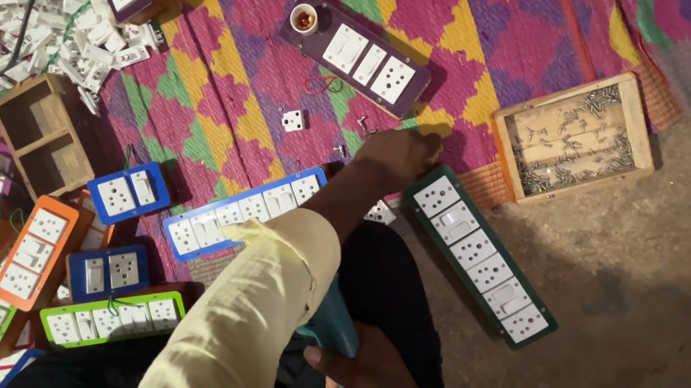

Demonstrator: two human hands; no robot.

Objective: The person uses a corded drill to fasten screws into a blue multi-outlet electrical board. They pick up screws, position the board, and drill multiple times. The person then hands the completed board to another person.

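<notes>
Two hands busy: left hand (397,158) clamps the green switchboard panel's (478,255) top end, right hand (374,381) wraps the teal tool (333,326); a firm hold matters.

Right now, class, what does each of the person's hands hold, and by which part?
The left hand grips the long green-framed switchboard panel at its top end. The right hand holds a teal tool by its handle; its kind cannot be told.

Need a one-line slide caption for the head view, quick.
Left hand reaches to the end of a green switchboard on the floor; right hand grips a teal tool over the lap.
</notes>
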